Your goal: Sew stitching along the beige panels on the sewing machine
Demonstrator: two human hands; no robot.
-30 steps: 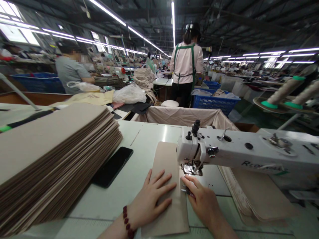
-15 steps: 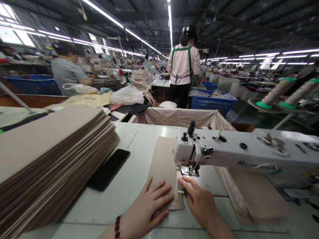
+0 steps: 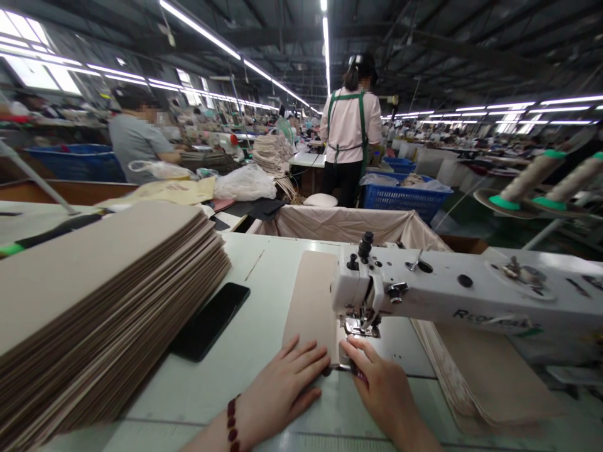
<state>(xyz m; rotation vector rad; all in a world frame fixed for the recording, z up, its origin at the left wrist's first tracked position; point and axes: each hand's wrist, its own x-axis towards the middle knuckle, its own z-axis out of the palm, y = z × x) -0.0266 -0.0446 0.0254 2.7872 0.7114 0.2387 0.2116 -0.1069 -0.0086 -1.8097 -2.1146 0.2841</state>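
A beige fabric panel [image 3: 311,292] lies flat on the sewing table, its right edge beside the presser foot [image 3: 358,326] of the white sewing machine [image 3: 424,282]. My left hand [image 3: 294,383], fingers stretched out, rests over the panel's near end. My right hand [image 3: 379,383] is just in front of the presser foot, its fingertips by the panel's right edge. Its curled fingers hold a small metal tool that looks like thread snips [image 3: 343,366], mostly hidden under the hand.
A tall stack of beige panels [image 3: 108,282] stands at left, a black phone [image 3: 211,320] beside it. More beige pieces [image 3: 499,370] lie under the machine arm. Thread cones [image 3: 532,179] stand at right. Beyond the table are a cloth-lined bin [image 3: 339,220] and a person [image 3: 351,125].
The panel has slid forward, away from me, along the presser foot, and its near edge now lies by my left fingers. My left hand stays flat; the right stays by the foot.
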